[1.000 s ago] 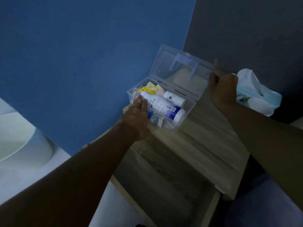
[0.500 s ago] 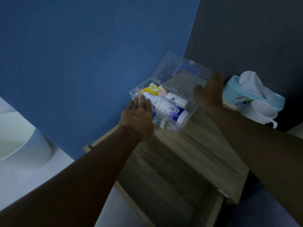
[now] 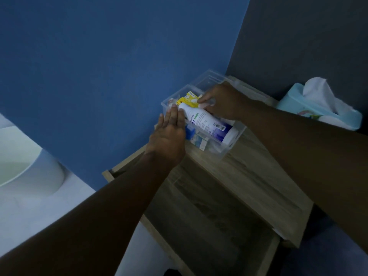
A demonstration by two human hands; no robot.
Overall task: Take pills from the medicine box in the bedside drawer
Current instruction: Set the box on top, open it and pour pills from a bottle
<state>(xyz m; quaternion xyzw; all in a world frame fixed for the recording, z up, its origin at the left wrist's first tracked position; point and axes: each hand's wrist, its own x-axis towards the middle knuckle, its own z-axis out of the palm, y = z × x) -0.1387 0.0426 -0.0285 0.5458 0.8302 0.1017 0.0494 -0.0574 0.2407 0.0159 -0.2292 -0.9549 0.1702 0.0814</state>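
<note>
Both hands at medicine box (image 3: 229,151) on wooden nightstand (image 3: 249,176), blue wall (image 3: 119,66); grips unclear

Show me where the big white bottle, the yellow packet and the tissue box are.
big white bottle (image 3: 207,122), head view, on its printed label.
yellow packet (image 3: 186,101), head view, on its yellow face.
tissue box (image 3: 294,102), head view, on its light blue top.

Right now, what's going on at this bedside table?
A person is going through a clear medicine box that sits on the wooden bedside table, above its open drawer. The left hand steadies the box's near end beside a large white bottle. The right hand reaches in among the packets; whether it grips anything is unclear.
</note>
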